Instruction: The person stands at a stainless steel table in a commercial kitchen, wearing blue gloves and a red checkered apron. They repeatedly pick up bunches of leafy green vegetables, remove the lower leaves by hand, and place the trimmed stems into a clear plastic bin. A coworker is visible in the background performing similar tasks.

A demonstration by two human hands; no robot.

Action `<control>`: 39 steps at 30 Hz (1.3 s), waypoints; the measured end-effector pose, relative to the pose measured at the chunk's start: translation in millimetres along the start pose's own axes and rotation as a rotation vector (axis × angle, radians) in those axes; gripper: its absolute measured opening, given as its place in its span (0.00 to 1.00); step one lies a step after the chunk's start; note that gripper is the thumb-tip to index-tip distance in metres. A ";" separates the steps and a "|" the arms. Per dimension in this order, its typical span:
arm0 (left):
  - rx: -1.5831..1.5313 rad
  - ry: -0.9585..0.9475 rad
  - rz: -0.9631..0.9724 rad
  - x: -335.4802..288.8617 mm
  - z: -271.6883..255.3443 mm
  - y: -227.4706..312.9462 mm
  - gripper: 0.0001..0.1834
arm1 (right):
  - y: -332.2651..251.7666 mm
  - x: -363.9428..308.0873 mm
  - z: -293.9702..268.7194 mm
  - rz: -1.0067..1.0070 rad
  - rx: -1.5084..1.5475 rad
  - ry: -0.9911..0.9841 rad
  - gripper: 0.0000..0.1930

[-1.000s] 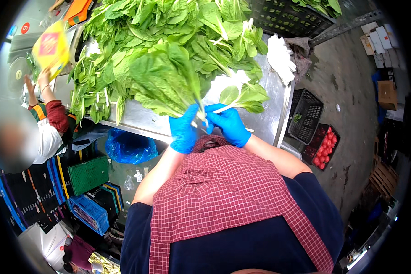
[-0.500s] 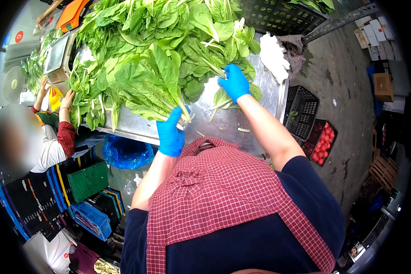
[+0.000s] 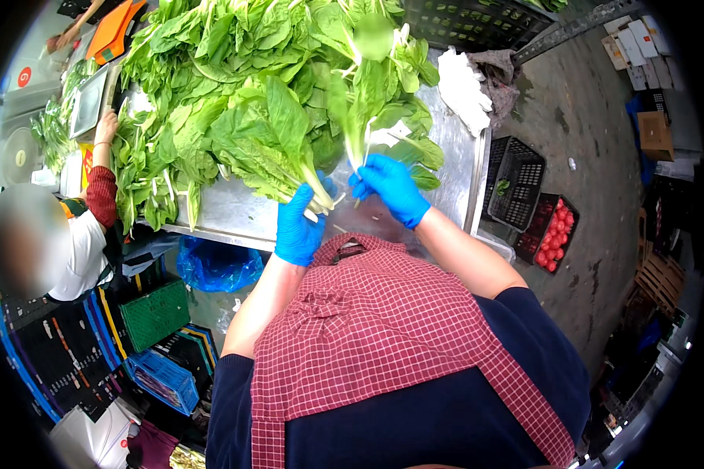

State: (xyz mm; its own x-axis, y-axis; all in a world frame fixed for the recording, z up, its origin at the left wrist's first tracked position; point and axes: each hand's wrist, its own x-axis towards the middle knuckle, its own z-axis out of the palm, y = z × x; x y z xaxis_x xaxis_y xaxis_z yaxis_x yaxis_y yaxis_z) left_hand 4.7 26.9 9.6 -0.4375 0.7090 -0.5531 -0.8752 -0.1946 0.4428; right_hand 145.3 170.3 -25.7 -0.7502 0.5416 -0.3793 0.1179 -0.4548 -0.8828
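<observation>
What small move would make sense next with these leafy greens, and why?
Perhaps bring the right hand's leafy stalk across to join the bunch: the left hand grips that bunch near its stem ends, while the right pinches the separate stalk beside it, stem end low and leaves pointing away likewise.

At the right edge of your stainless-steel counter [image 3: 455,180] you have a crumpled white bundle [image 3: 461,90], with a grey-brown cloth rag [image 3: 499,86] against it. By the far right corner you see a large black lattice-sided plastic crate [image 3: 469,27]. On the floor off the right edge sit a black slatted plastic crate [image 3: 516,187] and, just beside it, a dark crate [image 3: 535,233] of round red produce [image 3: 555,238]. Below the near edge, to your left, a glossy blue plastic bag [image 3: 219,266] gapes near a green plastic crate [image 3: 156,315].
</observation>
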 end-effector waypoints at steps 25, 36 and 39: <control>0.017 -0.198 -0.040 -1.7 -16.2 0.6 0.30 | -10.2 -25.5 44.7 0.192 0.305 -0.107 0.12; -0.059 -0.095 -0.008 -3.8 -13.8 -1.7 0.21 | -17.6 -22.5 41.1 -0.106 0.087 -0.002 0.10; -0.039 -0.199 -0.044 -6.4 -7.1 0.2 0.21 | -18.3 -19.8 44.7 -0.173 -0.009 0.048 0.12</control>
State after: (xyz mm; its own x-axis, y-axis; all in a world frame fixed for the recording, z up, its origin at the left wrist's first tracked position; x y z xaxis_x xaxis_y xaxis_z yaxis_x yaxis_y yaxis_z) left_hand 5.9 17.5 8.2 -0.3529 0.8363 -0.4195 -0.9015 -0.1839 0.3917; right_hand 128.9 136.3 10.4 -0.7282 0.6444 -0.2336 -0.0044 -0.3452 -0.9385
